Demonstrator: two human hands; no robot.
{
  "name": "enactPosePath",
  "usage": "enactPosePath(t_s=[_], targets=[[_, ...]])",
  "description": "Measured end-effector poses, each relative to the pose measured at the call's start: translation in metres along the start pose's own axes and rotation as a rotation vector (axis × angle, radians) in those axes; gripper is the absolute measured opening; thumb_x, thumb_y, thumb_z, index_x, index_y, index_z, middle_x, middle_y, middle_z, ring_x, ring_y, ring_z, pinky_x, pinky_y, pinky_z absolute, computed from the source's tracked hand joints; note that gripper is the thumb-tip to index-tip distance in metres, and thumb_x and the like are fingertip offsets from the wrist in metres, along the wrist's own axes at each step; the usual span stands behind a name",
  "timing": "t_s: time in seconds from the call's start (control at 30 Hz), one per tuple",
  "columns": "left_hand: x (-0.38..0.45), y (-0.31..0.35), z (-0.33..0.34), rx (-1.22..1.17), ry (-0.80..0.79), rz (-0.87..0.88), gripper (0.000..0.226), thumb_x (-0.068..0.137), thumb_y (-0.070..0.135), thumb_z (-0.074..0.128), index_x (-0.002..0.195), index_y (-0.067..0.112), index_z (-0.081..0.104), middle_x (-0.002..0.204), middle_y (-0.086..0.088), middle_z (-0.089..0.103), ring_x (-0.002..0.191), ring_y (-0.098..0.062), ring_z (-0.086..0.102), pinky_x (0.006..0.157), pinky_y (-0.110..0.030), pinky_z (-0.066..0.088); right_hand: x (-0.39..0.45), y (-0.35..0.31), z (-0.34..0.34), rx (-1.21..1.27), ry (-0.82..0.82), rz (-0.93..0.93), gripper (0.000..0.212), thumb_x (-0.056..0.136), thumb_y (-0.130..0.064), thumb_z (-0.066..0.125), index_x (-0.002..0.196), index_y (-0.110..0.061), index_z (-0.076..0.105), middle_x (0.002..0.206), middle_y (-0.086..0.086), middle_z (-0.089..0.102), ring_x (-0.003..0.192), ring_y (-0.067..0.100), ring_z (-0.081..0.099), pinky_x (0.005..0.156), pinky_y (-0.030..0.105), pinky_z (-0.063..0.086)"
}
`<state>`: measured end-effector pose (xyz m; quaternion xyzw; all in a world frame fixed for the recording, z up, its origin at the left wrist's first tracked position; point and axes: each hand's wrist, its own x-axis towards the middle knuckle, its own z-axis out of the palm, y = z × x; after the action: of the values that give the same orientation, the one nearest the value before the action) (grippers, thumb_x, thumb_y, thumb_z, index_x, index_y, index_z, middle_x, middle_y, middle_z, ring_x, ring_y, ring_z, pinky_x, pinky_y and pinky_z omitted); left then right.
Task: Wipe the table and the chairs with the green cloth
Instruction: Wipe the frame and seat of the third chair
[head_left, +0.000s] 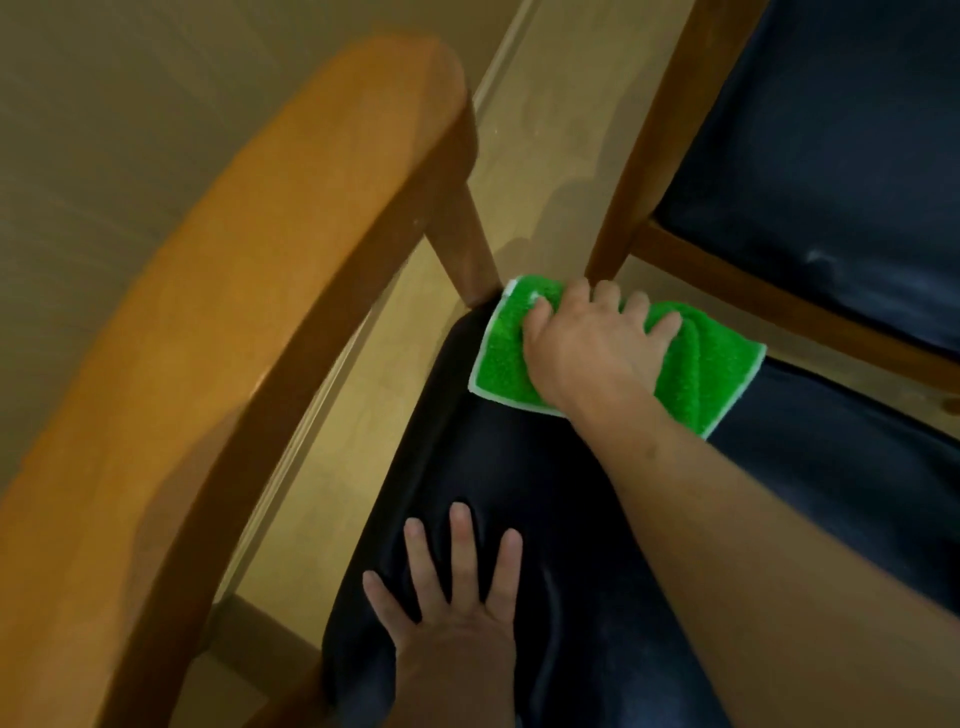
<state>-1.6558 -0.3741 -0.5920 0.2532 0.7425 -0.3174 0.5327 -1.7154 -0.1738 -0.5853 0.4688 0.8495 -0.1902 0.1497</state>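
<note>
A dark padded chair seat (519, 467) in a wooden frame carries a folded green cloth (498, 348) at its far corner, with two hands pressed on it

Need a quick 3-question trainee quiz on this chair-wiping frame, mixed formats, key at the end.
1. True or false: the left hand holds the green cloth.
2. The right hand presses the cloth onto: A) the wooden armrest B) the dark seat cushion C) the floor
3. Fill in: the left hand lies flat, fingers spread, on the ____.

Key: 1 false; 2 B; 3 seat cushion.
</note>
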Motion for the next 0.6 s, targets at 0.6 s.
enactPosePath(t_s=[0.6], targets=[[-0.010, 0.000, -0.005, 0.082, -0.206, -0.071, 0.154, 0.053, 0.038, 0.090, 0.101, 0.030, -0.056, 0.097, -0.021, -0.072, 0.084, -0.058, -0.062, 0.070, -0.082, -0.024, -0.102, 0.089, 0.028, -0.079, 0.019, -0.554, 0.060, 0.096, -0.056, 0.028, 0.152, -0.040, 0.014, 0.162, -0.009, 0.006, 0.147, 0.019, 0.000, 0.117, 0.046, -0.002]])
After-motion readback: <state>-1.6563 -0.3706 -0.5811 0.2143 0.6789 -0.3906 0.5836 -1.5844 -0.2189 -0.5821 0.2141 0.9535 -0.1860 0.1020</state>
